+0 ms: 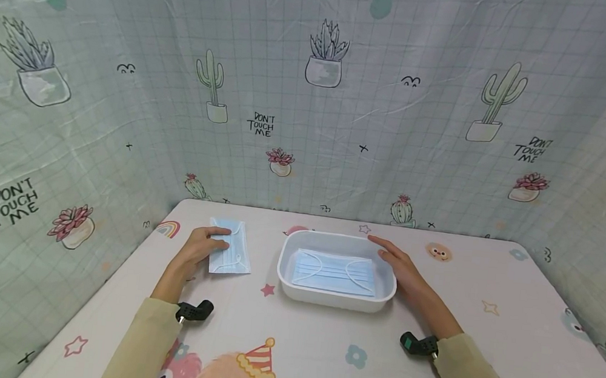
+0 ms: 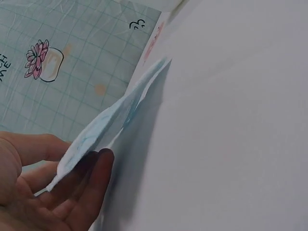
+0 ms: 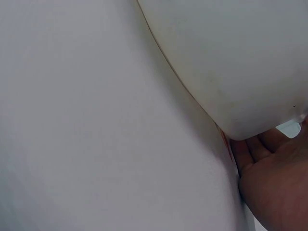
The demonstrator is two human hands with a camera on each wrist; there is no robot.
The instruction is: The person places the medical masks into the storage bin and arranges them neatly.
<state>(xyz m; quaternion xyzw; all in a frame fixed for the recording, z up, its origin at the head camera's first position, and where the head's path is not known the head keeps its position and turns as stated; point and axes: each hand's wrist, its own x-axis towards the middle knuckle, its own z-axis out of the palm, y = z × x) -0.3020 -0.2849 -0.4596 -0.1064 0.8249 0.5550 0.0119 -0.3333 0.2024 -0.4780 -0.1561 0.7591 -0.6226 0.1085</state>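
Note:
My left hand (image 1: 203,245) pinches a light blue disposable face mask (image 1: 238,247) by its left side, thumb on one face and fingers on the other. In the left wrist view the mask (image 2: 103,127) is seen edge-on, tilted over the white tabletop. To the right stands a white plastic tub (image 1: 336,300). Inside it another blue face mask (image 1: 334,272) lies flat, its white ear loops across the top. My right hand (image 1: 407,274) holds the tub's right end at the rim; in the right wrist view its fingers (image 3: 243,156) lie around the tub's outer corner.
The table (image 1: 310,342) wears a white cloth printed with cartoon figures and stars. Behind it and along both sides hangs a gridded curtain (image 1: 354,115) with cactus drawings. A black wrist camera (image 1: 195,311) sits on the left wrist and another camera (image 1: 418,344) on the right.

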